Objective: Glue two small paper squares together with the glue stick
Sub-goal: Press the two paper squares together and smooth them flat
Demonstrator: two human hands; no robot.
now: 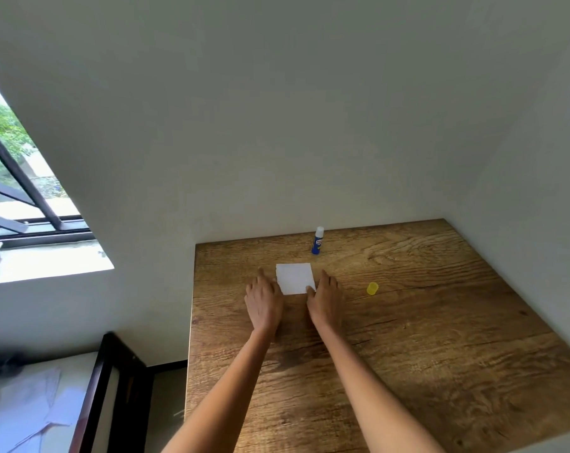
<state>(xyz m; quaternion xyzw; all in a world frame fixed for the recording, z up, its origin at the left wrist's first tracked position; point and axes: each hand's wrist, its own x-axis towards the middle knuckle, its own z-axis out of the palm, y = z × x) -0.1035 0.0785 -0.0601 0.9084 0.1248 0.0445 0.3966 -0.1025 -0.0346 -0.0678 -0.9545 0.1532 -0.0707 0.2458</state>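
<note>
- Worktop (408, 338): a wood-grain surface is standing against a plain white wall, its far edge meeting the wall and its left edge running down the middle of the view.
- Paper square (295, 278): a white square is lying flat on the worktop, toward the far left part of the surface; only one white sheet is showing, and whether a second square is lying beneath it cannot be told.
- Left hand (264, 300): it is lying palm down on the worktop, just beside the left edge of the paper square; its fingers (261, 273) are stretched forward and flat, closing around nothing, and whether they are touching the paper's edge cannot be told.
- Right hand (324, 300): it is lying palm down on the other side of the paper, fingers likewise extended and gripping nothing; the thumb tip is resting on the paper's near right corner.
- Glue stick (317, 240): a blue tube with a white top end is standing upright near the wall, beyond the paper square and apart from both hands.
- Yellow cap (372, 288): a small yellow cap is sitting on the worktop to the right of the right hand, well apart from the glue stick.
- Window (19, 191): a dark-framed window is showing at the left, with green foliage outside.
- Both forearms are reaching in from the lower edge, bare.
</note>
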